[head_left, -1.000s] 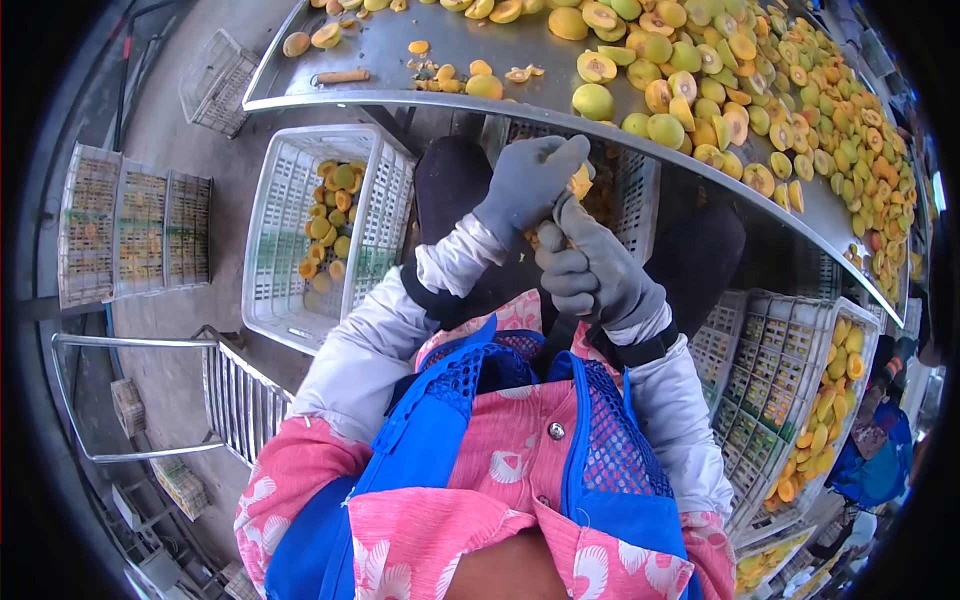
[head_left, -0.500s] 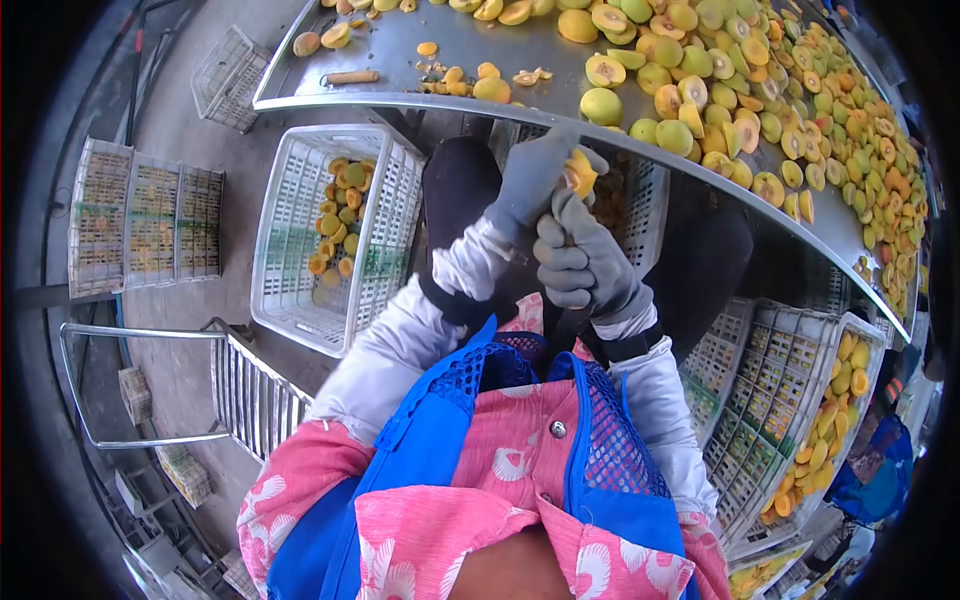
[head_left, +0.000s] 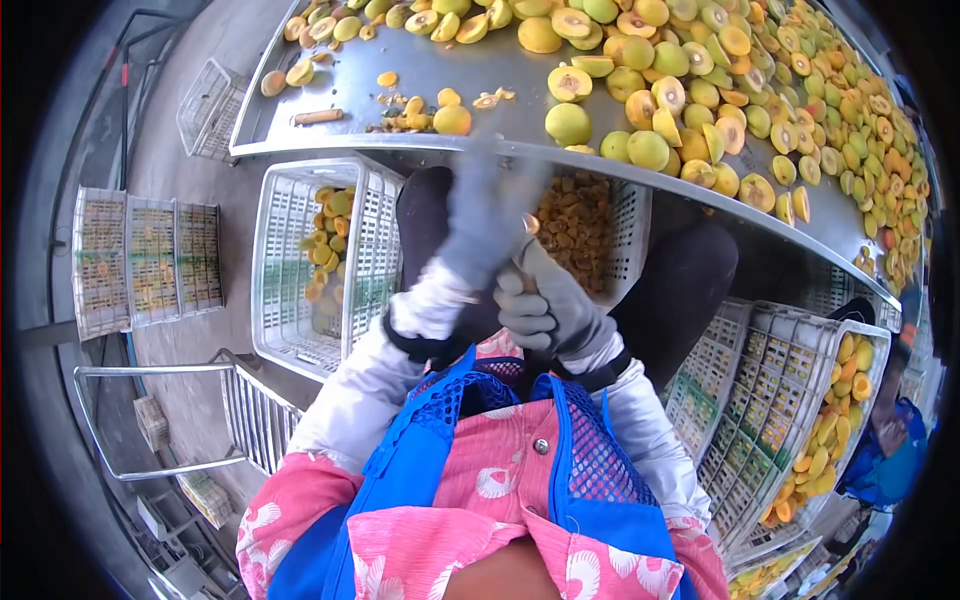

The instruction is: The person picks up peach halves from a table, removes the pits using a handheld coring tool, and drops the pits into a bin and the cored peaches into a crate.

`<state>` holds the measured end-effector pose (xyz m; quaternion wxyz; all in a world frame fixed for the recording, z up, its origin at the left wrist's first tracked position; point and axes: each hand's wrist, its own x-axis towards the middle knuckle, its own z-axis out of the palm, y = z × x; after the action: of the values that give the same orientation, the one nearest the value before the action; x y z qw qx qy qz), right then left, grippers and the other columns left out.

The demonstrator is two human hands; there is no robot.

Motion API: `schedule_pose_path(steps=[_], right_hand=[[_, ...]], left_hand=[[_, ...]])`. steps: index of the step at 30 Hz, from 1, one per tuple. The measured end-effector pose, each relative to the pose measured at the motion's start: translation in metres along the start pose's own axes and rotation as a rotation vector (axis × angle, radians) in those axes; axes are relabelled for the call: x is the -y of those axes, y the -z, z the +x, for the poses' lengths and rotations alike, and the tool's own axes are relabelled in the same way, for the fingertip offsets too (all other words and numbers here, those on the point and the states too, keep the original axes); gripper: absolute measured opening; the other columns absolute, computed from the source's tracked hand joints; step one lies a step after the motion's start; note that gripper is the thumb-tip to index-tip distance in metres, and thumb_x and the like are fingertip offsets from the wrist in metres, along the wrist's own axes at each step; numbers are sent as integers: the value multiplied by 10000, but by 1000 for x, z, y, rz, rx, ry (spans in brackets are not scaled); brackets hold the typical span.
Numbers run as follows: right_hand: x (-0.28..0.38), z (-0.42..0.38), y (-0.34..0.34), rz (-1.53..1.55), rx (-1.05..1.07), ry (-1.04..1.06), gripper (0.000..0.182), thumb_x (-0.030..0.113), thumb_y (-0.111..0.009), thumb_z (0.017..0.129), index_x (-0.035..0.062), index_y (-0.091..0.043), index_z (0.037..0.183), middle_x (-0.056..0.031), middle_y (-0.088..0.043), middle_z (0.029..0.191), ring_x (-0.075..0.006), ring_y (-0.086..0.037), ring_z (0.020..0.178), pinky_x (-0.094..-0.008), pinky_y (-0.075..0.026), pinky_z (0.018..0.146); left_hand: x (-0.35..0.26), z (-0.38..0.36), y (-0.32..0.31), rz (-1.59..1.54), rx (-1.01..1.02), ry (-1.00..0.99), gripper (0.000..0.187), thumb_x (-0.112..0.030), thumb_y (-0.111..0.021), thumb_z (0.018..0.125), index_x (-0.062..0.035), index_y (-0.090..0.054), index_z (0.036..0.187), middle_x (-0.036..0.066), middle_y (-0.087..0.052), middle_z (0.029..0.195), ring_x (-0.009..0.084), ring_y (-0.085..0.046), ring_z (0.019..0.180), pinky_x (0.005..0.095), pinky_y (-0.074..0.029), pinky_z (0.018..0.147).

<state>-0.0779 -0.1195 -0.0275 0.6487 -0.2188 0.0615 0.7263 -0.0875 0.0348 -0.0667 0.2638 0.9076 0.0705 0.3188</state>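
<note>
My right hand [head_left: 550,305], in a grey glove, is closed around a small hand tool [head_left: 528,280] with a thin brown handle. The tool's shiny metal tip [head_left: 530,224] points up toward the table; its exact shape is too small to make out. Beside it, my gloved left hand [head_left: 485,220] is smeared by motion, just below the table edge, and whether it holds anything does not show. Halved yellow peaches [head_left: 569,84] and whole ones [head_left: 568,125] lie on the metal table [head_left: 350,85] beyond my hands.
Under the table edge is a crate of brownish fruit scraps [head_left: 575,235]. A white crate [head_left: 375,250] with some peach pieces stands left of my legs. Crates [head_left: 760,400] of yellow halves are at right. A wooden-handled tool [head_left: 317,117] lies on the table; a metal-framed chair [head_left: 160,370] stands left.
My left hand has moved left, away from the right hand, and the yellow peach piece seen between them is out of sight. My right hand, with the tool, is lower and further left.
</note>
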Motion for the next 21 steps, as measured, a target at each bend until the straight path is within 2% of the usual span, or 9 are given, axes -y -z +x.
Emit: schedule_pose_path(steps=[1, 6, 8, 10, 14, 16, 18, 20, 21], right_hand=[[0, 5, 27, 207, 213, 19, 518, 641, -345, 965, 176, -465, 770, 99, -222, 521, -42, -198, 383, -212, -168, 338], [8, -2, 74, 472, 175, 108, 520, 654, -362, 953, 174, -473, 787, 91, -222, 524, -46, -201, 382, -212, -174, 342], [15, -20, 45, 193, -181, 177, 522, 663, -393, 940, 165, -460, 797, 73, -250, 534, -54, -220, 389, -220, -191, 347], [17, -23, 45, 95, -233, 250, 507, 641, -419, 945, 152, -457, 818, 51, -302, 543, -67, -253, 391, -229, -217, 352], [43, -17, 32, -175, -743, 222, 453, 551, -404, 986, 127, -492, 853, 26, -365, 535, -89, -317, 379, -258, -310, 346], [47, -28, 18, -205, -405, 460, 450, 520, -390, 1003, 147, -482, 769, 50, -333, 542, -84, -305, 389, -253, -299, 370], [47, -7, 35, -339, -600, 492, 442, 509, -403, 1003, 134, -524, 801, 40, -366, 549, -91, -340, 398, -263, -323, 381], [38, 19, 65, -965, -1015, 434, 413, 464, -423, 1004, 88, -570, 915, -8, -497, 615, -91, -462, 448, -258, -373, 384], [33, 14, 62, -768, -925, 386, 392, 431, -452, 1006, 69, -585, 935, -15, -500, 613, -81, -452, 446, -243, -363, 390]], left_hand=[[-31, 28, 0, -374, -36, 24, 447, -102, -558, 890, 0, -509, 1321, 264, -492, 1313, 302, -493, 1238, 407, -431, 994], [1, 83, -37, -260, 316, 348, 514, -237, -648, 859, -110, -523, 1341, 180, -559, 1252, 290, -574, 1128, 393, -456, 963], [1, 98, -61, 176, 634, 170, 536, -320, -680, 832, -162, -544, 1326, 176, -556, 1263, 344, -570, 1127, 418, -463, 959], [13, 110, -82, 191, 617, 136, 562, -397, -693, 797, -168, -570, 1295, 201, -549, 1256, 384, -549, 1143, 451, -461, 956], [36, 126, -90, 221, 700, 163, 557, -407, -733, 733, -163, -608, 1218, 189, -593, 1212, 389, -588, 1092, 451, -482, 939], [49, 119, -84, 73, 712, 191, 575, -377, -758, 718, -122, -607, 1211, 186, -642, 1083, 392, -613, 1043, 422, -502, 916], [46, 113, -63, -142, 621, 281, 499, -301, -734, 768, -84, -610, 1200, 131, -671, 962, 326, -656, 946, 362, -546, 803], [32, 107, -32, -1004, 353, 824, 403, -246, -601, 899, -9, -544, 1220, 93, -635, 969, 232, -636, 871, 328, -524, 797], [50, 95, -28, -778, 278, 139, 326, -94, -547, 926, 3, -512, 1236, 63, -613, 975, 206, -619, 880, 307, -527, 809]])
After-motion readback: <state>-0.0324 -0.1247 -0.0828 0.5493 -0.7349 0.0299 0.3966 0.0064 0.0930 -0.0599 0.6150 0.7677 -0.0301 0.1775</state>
